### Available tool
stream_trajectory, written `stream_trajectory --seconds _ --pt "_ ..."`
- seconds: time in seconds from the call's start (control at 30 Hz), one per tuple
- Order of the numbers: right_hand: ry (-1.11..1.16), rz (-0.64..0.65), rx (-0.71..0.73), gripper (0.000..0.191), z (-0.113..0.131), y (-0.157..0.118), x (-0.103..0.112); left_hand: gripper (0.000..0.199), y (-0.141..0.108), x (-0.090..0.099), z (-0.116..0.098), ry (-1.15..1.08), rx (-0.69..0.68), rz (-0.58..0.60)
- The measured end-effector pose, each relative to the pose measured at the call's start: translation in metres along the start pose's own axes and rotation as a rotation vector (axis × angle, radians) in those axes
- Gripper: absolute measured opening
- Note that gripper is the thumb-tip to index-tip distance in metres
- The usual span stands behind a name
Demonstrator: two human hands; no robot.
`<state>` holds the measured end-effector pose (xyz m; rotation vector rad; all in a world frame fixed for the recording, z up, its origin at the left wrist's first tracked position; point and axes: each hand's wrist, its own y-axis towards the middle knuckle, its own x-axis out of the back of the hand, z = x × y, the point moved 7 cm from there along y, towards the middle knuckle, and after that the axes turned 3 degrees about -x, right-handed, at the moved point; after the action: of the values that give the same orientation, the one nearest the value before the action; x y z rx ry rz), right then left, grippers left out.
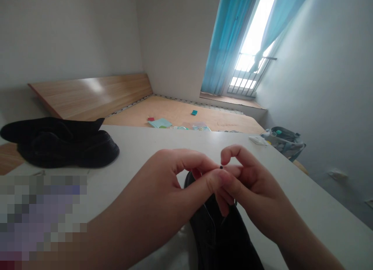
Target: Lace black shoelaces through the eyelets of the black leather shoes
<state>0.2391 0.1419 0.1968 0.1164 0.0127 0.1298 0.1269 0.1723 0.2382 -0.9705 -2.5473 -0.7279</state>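
- Two bare hands work close together above a white table [140, 145], thumb tips meeting.
- Left hand [177, 180]: thumb and forefinger drawn together in a pinch, with a gap between them nearer the palm. A small dark tip [221, 167] pokes out at the fingertips. Too little of it shows to say what it belongs to.
- Right hand [250, 180]: half curled. Thumb laid against the left thumb; forefinger crooked upward, clear of the thumb; other fingers bent beneath, over the black shoe. Whether it grips the dark tip as well, I cannot tell.
- Black shoe [227, 243]: directly under both hands, partly hidden by them, running off the near edge of view.
- Second black shoe [70, 149]: on the table's far left, well apart from the hands.
- Beyond the table: a bare wooden bed board [136, 112] with a teal item [194, 112] and a pale green packet [160, 123] lying on it.
- Right side: a bag [287, 140] beside the table's far corner; blue curtains [224, 40] at the window [259, 25].
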Motion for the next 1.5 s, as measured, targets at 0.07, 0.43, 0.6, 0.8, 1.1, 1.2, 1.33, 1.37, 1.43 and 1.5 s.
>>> stream_trajectory --seconds 0.07,0.43,0.6,0.8,1.1,1.2,1.33,1.37,1.43,1.5 --pt "-0.063 0.076 -0.012 0.021 -0.005 0.000 0.001 0.020 -0.001 -0.001 0.001 -0.003 -0.008 -0.023" --pt "0.202 0.263 -0.027 0.034 -0.010 -0.012 -0.010 0.024 0.002 -0.004 0.006 -0.066 -0.006 -0.091" --pt "0.312 0.416 -0.169 0.040 -0.012 -0.019 -0.025 0.018 0.001 0.000 0.004 -0.080 -0.052 -0.144" --pt "0.256 0.304 -0.003 0.041 0.007 -0.020 -0.006 0.031 0.000 -0.020 0.022 -0.007 0.083 0.106" --pt "-1.004 -0.185 0.020 0.029 0.001 -0.003 0.027 0.022 -0.004 -0.042 0.057 0.374 0.168 0.317" --pt "-1.293 -0.081 -0.120 0.024 -0.016 0.002 0.021 0.020 -0.004 -0.042 0.059 0.379 0.208 0.310" --pt "-1.490 -0.152 -0.110 0.025 -0.015 0.003 0.024 0.018 -0.003 -0.043 0.059 0.354 0.212 0.301" --pt "-1.489 -0.160 -0.102 0.025 -0.014 0.003 0.025 0.017 -0.003 -0.043 0.057 0.336 0.197 0.296" --pt "-1.372 -0.127 -0.089 0.026 -0.013 0.001 0.024 0.018 -0.003 -0.045 0.051 0.291 0.155 0.292" --pt "-1.147 -0.066 -0.077 0.028 -0.012 -0.001 0.020 0.024 -0.004 -0.047 0.044 0.257 0.122 0.301"
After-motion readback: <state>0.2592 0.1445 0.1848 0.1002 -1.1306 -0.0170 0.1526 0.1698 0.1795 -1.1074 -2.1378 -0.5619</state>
